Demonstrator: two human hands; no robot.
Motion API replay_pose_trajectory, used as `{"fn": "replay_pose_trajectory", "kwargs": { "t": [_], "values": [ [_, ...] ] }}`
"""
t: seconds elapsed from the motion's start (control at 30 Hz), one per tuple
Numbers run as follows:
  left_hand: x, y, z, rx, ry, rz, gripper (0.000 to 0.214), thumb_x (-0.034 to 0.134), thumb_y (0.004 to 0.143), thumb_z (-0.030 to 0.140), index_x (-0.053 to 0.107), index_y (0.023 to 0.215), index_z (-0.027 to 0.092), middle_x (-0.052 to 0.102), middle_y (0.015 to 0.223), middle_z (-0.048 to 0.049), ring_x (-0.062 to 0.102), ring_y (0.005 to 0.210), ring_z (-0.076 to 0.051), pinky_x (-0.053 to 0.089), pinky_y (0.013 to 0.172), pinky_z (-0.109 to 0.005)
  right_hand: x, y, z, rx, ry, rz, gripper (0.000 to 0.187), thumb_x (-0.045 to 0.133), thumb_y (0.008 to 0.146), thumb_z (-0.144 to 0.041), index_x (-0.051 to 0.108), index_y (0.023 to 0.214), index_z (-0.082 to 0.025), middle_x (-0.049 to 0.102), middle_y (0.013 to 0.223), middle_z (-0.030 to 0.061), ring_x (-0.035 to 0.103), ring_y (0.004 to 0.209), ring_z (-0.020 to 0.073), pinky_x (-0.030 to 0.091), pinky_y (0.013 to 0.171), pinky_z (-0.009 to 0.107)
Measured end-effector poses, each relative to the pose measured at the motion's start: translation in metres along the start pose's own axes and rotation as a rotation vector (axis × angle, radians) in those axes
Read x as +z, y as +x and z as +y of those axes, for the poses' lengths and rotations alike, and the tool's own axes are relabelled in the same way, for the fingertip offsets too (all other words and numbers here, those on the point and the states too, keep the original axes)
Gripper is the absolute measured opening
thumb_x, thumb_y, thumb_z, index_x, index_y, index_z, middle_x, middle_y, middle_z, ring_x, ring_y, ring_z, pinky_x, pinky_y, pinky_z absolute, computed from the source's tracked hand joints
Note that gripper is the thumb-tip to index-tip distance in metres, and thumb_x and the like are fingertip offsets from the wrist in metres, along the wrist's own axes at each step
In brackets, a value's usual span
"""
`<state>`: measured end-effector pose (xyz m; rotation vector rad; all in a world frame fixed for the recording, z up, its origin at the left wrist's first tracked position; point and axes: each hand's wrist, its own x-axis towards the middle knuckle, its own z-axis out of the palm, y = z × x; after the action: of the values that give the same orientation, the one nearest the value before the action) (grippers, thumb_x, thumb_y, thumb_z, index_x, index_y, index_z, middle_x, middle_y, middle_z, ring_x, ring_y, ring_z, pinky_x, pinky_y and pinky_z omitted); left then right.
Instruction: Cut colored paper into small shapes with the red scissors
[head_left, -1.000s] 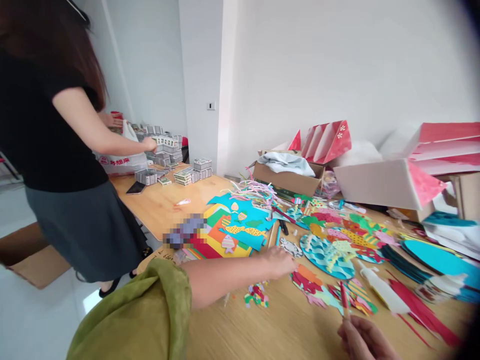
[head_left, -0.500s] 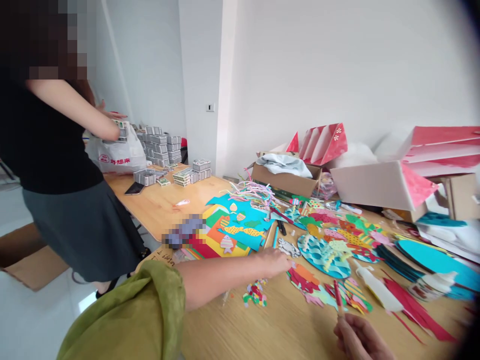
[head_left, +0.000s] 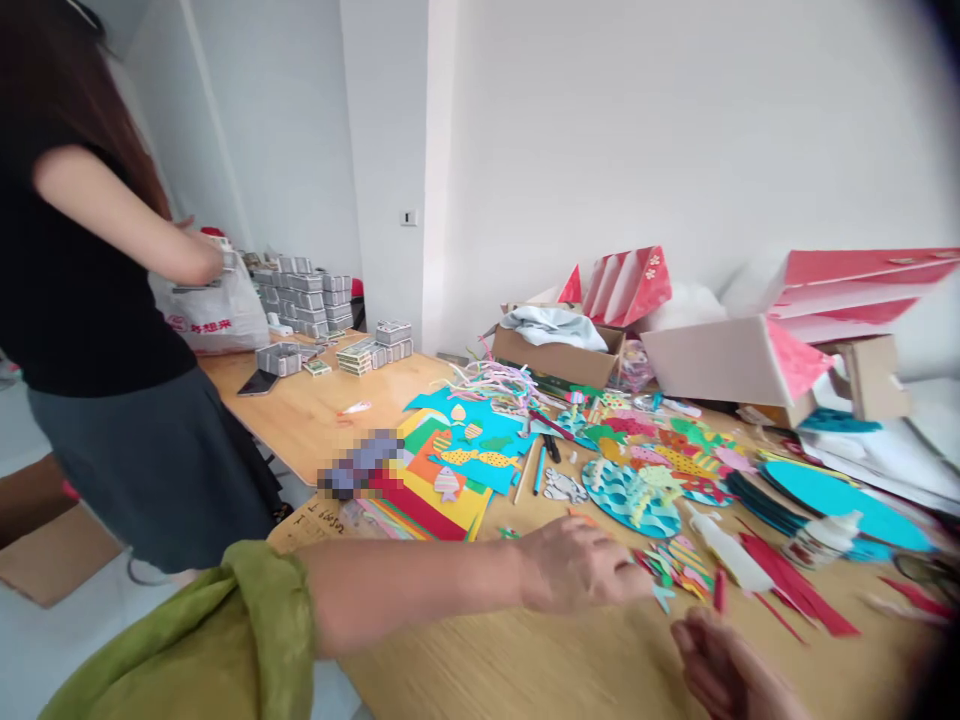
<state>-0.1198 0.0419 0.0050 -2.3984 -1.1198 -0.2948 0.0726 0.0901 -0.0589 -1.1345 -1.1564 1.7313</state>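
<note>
My left hand [head_left: 581,565] reaches over the table from the left, smeared by motion, its fingers bent above small colourful paper cutouts [head_left: 686,565]. Whether anything is in it I cannot make out. At the lower right, my right hand [head_left: 727,660] is closed on a slim red-ended stick [head_left: 720,592] that points upward. Beyond both hands lies a blue wavy-patterned oval [head_left: 600,505] with pale yellow curled pieces on it. Beside it is a grey fish cutout [head_left: 564,486].
Bright paper sheets [head_left: 431,515] lie left of centre, with pens [head_left: 540,470] beside them. White glue bottles [head_left: 727,548], red strips [head_left: 799,590] and blue ovals [head_left: 847,500] are on the right. A person [head_left: 90,280] stands at left by a plastic bag [head_left: 225,315] and stacked bundles [head_left: 304,295].
My left hand has moved right and nearer, towards my right hand. My right hand still holds the red-ended stick. The view has shifted slightly.
</note>
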Motion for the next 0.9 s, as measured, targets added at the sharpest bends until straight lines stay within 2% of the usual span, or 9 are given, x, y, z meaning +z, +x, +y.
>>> {"fn": "replay_pose_trajectory", "kwargs": {
  "t": [0.1,0.23,0.37,0.47,0.57,0.73,0.8,0.9],
  "values": [
    [-0.007,-0.009,0.023,0.041,0.014,0.036,0.016,0.033,0.086,0.018,0.049,0.088,0.016,0.056,0.084,-0.0044,0.053,0.078,-0.015,0.039,0.064,-0.027,0.005,-0.013,-0.01,0.12,-0.008,-0.127,0.036,0.054,0.067,-0.052,0.05,0.071,-0.016,0.051,0.051,-0.0044,0.017,0.031,-0.0005,0.009,0.033,0.014],
    [-0.003,-0.019,0.044,0.07,-0.009,0.026,0.013,0.035,0.085,0.018,0.048,0.087,0.017,0.051,0.076,-0.0017,0.05,0.073,-0.015,0.037,0.063,-0.027,0.005,-0.031,-0.008,0.184,-0.121,-0.197,0.038,0.053,0.069,-0.053,0.049,0.071,-0.015,0.05,0.047,-0.0051,0.017,0.031,-0.0017,0.004,0.035,0.015],
    [0.006,-0.019,0.061,0.103,-0.022,-0.005,0.01,0.038,0.082,0.013,0.048,0.085,0.017,0.048,0.073,-0.001,0.047,0.069,-0.013,0.036,0.061,-0.027,0.0,-0.037,0.01,0.127,-0.15,-0.235,0.036,0.059,0.063,-0.05,0.045,0.063,-0.017,0.03,0.036,-0.0123,0.014,0.029,-0.0003,0.005,0.032,0.016],
    [0.012,-0.017,0.071,0.086,-0.076,0.008,0.01,0.038,0.082,0.014,0.048,0.083,0.016,0.049,0.076,-0.0013,0.047,0.071,-0.014,0.036,0.063,-0.028,-0.005,-0.031,0.016,0.053,-0.158,-0.201,0.035,0.062,0.059,-0.046,0.045,0.07,-0.018,0.037,0.039,-0.0117,0.016,0.029,-0.0001,0.007,0.032,0.015],
    [0.016,-0.02,0.072,0.006,-0.197,-0.018,0.011,0.038,0.083,0.019,0.048,0.08,0.017,0.051,0.078,-0.0019,0.047,0.073,-0.015,0.037,0.066,-0.028,-0.012,-0.022,0.006,0.014,-0.29,-0.167,0.032,0.06,0.06,-0.042,0.045,0.075,-0.018,0.048,0.047,-0.0087,0.022,0.03,0.001,0.011,0.032,0.015],
    [0.024,-0.024,0.057,-0.311,-0.433,-0.11,0.014,0.04,0.08,0.01,0.052,0.085,0.017,0.055,0.083,-0.0019,0.049,0.081,-0.013,0.039,0.072,-0.024,-0.026,-0.01,-0.013,-0.117,-0.573,-0.265,0.016,0.052,0.065,-0.027,0.047,0.078,-0.018,0.048,0.052,-0.0081,0.032,0.039,0.0042,0.023,0.036,0.015],
    [0.026,-0.023,0.052,-0.318,-0.477,-0.131,0.019,0.04,0.08,0.007,0.054,0.087,0.017,0.056,0.086,-0.002,0.049,0.083,-0.013,0.04,0.074,-0.024,-0.027,-0.007,-0.015,-0.147,-0.602,-0.276,0.014,0.051,0.064,-0.022,0.048,0.077,-0.018,0.046,0.053,-0.0085,0.034,0.041,0.005,0.025,0.038,0.015],
    [0.028,-0.02,0.054,-0.208,-0.493,-0.178,0.022,0.041,0.079,0.007,0.054,0.092,0.018,0.057,0.089,-0.0026,0.05,0.086,-0.014,0.04,0.077,-0.026,-0.027,-0.001,-0.01,-0.186,-0.637,-0.253,0.013,0.05,0.062,-0.017,0.049,0.074,-0.018,0.045,0.052,-0.0086,0.038,0.045,0.0063,0.027,0.041,0.016]
  ]
}}
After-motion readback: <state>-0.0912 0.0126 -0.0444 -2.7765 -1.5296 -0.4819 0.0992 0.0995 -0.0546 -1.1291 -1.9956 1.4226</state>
